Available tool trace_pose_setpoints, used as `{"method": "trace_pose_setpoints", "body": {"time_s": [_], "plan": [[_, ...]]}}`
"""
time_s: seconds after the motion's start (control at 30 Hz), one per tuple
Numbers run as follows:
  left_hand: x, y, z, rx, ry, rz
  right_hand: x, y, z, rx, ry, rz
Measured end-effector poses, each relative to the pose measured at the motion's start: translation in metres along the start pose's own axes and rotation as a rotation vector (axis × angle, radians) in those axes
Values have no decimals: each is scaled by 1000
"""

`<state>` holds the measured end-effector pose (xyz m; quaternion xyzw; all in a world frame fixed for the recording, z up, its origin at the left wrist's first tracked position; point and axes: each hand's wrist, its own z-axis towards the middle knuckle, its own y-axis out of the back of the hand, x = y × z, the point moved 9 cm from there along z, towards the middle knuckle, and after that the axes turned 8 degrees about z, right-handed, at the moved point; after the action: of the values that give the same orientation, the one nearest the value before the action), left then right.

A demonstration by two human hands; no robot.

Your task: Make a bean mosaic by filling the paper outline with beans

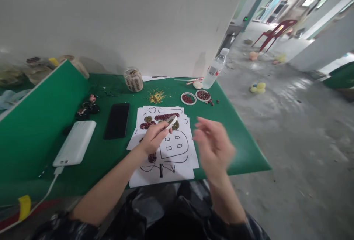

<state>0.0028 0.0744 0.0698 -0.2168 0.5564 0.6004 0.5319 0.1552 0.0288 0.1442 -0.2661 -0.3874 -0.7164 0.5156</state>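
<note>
My left hand (153,138) grips a small white-rimmed round lid (172,122), tilted over the upper part of the drawing; its contents are hard to make out. My right hand (214,146) hovers right of the paper, blurred, its fingers bent and apart with nothing visible in them. Beneath lies a stack of white paper (177,171) with black line drawings. Dark red beans (166,116) and green beans (148,119) fill some of the outlines. Two more lids rest beyond it: one holds small red beans (188,99), the other larger speckled beans (203,95).
Loose beans (211,102) lie by the lids, near a water bottle (215,71). Yellow bits (156,96) are scattered before a jar (133,80). A phone (117,121), white power bank (75,143) with cable and keys (87,110) lie left, by a green partition (41,122).
</note>
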Motion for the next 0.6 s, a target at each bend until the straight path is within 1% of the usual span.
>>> {"method": "trace_pose_setpoints", "body": {"time_s": [0.07,0.13,0.2,0.3,0.37,0.6], "plan": [[-2,-1,0,-5,-27,21,-12,-18,3,27,2,-23],[-4,-2,1,-12,-51,52,-22,-38,3,92,20,-60],[-5,-3,1,-18,-70,90,-28,-48,1,99,58,-68],[-6,-4,2,-19,-94,154,-28,-48,-3,54,109,-63],[-6,-6,2,-14,-110,201,-27,-44,-4,27,104,-49],[-12,-10,4,12,-174,381,-40,-33,-2,-37,-80,70]]}}
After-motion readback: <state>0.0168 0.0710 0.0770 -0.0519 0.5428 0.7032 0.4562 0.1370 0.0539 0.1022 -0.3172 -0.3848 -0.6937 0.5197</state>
